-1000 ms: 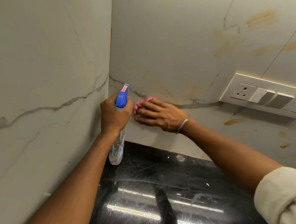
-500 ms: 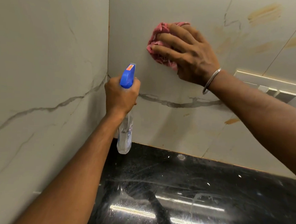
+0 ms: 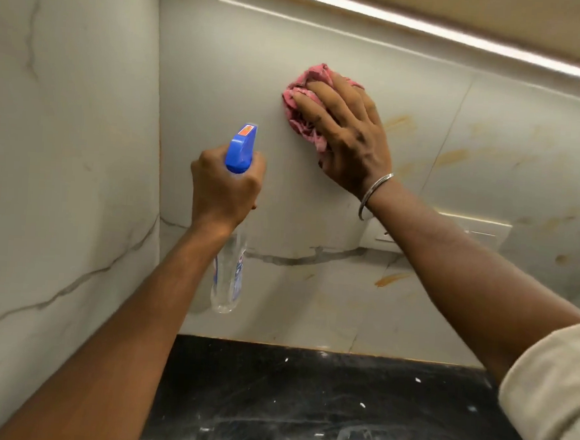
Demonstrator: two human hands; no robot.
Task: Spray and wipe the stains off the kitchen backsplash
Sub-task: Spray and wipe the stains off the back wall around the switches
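While my left hand (image 3: 225, 189) grips a blue-capped clear spray bottle (image 3: 240, 149), my right hand (image 3: 351, 138) presses a crumpled pink cloth (image 3: 299, 95) flat to the marble backsplash (image 3: 223, 77); the orange stains (image 3: 452, 157) rightward likely come next.

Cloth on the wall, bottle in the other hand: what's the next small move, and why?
Probably slide the pink cloth rightward: the right hand presses it on a clean-looking patch of backsplash, while the nearest orange smear lies just right of that hand, unwiped. The left hand grips the spray bottle clear of that path.
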